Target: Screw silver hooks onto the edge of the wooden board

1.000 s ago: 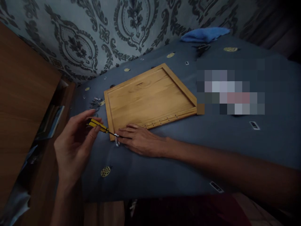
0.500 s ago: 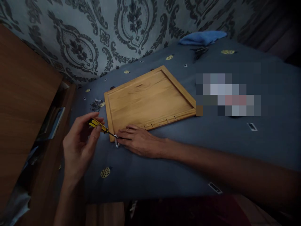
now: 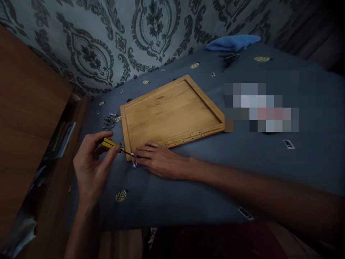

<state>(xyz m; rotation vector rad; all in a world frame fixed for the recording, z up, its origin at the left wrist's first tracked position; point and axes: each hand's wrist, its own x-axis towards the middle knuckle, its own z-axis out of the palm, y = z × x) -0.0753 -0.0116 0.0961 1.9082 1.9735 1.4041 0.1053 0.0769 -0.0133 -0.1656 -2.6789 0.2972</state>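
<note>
My left hand (image 3: 94,163) holds a screwdriver (image 3: 109,143) by its yellow and black handle, between thumb and fingers. The blade slants down to the right, onto a small silvery metal piece (image 3: 134,160) at the near left corner of a framed wooden panel (image 3: 167,109). My right hand (image 3: 164,162) lies with its fingers stretched out over the panel's near edge, fingertips beside the metal piece and the blade's tip. Those fingertips partly hide the contact there. A row of small dark holes runs along the panel's near edge.
A pile of small metal parts (image 3: 110,121) lies left of the panel. A blue cloth (image 3: 233,43) and a dark object (image 3: 229,58) are at the back. Blurred-out items (image 3: 261,108) lie to the right. A wooden cabinet (image 3: 32,90) stands on the left, beside the patterned blue cover (image 3: 194,201).
My left thumb has slid forward along the screwdriver's handle, and my fingers have shifted around it. The right hand and the panel stay in place.
</note>
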